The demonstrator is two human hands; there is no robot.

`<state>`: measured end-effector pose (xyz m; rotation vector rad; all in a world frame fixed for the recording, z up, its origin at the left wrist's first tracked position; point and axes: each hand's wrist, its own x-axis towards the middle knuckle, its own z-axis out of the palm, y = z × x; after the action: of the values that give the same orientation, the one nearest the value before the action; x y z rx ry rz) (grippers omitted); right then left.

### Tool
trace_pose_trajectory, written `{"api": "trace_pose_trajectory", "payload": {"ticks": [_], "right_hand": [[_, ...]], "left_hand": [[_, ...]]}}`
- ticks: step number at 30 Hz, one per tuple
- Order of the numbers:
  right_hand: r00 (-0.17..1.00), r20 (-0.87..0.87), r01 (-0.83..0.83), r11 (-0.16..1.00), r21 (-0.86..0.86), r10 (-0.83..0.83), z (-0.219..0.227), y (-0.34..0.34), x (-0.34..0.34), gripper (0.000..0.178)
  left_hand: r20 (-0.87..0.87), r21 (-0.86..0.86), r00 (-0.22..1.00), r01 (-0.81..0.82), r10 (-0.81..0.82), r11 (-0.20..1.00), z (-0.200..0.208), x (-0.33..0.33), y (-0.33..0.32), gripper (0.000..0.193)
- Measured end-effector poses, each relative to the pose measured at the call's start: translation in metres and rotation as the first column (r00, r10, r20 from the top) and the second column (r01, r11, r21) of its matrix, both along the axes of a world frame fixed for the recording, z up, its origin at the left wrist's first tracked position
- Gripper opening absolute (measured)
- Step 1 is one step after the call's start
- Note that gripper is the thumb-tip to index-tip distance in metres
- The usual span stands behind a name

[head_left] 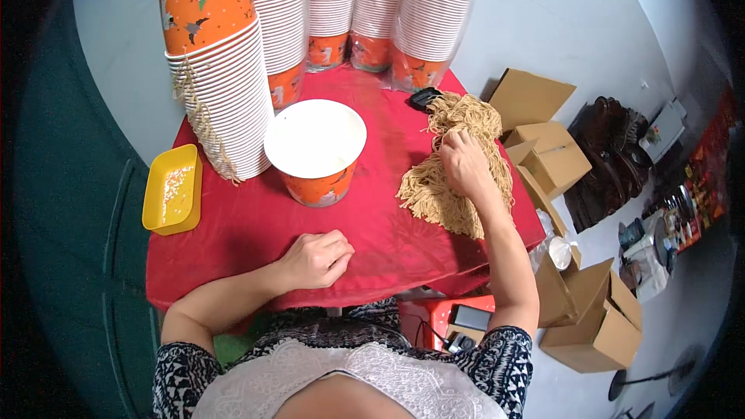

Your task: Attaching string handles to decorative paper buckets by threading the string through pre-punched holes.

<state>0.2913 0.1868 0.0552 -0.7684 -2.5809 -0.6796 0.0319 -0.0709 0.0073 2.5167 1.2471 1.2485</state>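
Note:
My right hand (466, 161) is closed, fingertips pinched together in a heap of tan cords (442, 194) at the table's right side. The heap has a bunched far end, and its loose strands fan out toward me. My left hand (317, 260) rests on the red cloth near the front edge, its fingers curled in with nothing visible in them. Beyond it stands a white-rimmed paper bucket (320, 186) with an orange printed outside, upright and open at the top. Its inside looks white.
A tall stack of upside-down buckets (225, 93), cords hanging down its side, stands at the left. A yellow tray (190, 217) holds small pale bits. Wrapped bucket stacks (434, 12) line the back, near a black object (424, 98). Cardboard boxes (594, 334) sit on the floor to the right.

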Motion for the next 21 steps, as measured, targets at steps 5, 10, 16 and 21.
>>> {"api": "trace_pose_trajectory", "payload": {"ticks": [5, 10, 16, 21], "right_hand": [[0.998, -0.068, -0.019, 1.0, -0.013, 0.018, -0.001, 0.001, 0.001, 0.015], [0.995, 0.078, 0.07, 0.998, -0.009, -0.069, -0.004, 0.009, 0.002, 0.014], [0.997, 0.043, 0.06, 0.998, -0.008, -0.059, -0.003, 0.004, 0.002, 0.012], [0.999, -0.039, -0.034, 0.999, -0.006, 0.034, -0.011, -0.017, 0.002, 0.012]], "left_hand": [[-0.025, 0.01, 1.0, -0.004, 0.004, 1.0, -0.003, -0.001, 0.0, 0.007], [-0.033, 0.002, 0.999, -0.011, 0.011, 1.0, -0.001, 0.0, 0.0, 0.006], [-0.01, -0.015, 1.0, -0.013, 0.013, 1.0, -0.003, 0.0, -0.001, 0.005], [-0.022, -0.015, 1.0, 0.001, -0.001, 1.0, -0.005, -0.001, 0.0, 0.006]]}}
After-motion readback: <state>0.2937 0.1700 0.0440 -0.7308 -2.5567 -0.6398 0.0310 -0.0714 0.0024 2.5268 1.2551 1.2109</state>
